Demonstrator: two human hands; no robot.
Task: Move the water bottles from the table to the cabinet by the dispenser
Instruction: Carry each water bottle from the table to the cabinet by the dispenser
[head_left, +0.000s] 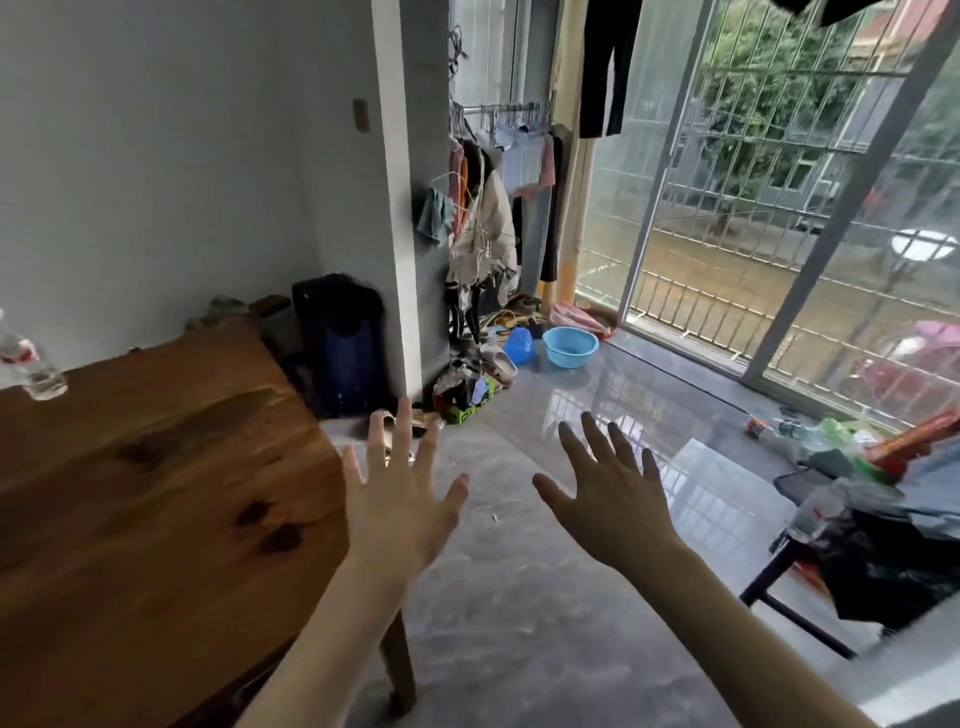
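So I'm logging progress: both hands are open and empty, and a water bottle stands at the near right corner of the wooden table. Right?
Not quite. The head view shows the water bottle at the wooden table's far left edge. Left hand and right hand are open and empty.

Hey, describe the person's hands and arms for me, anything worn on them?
Both the left hand and the right hand are bare: no gloves, rings, watch or bracelets show. The forearms are bare too, with no sleeves in view down to the picture's bottom edge. Fingernails look short and unpainted.
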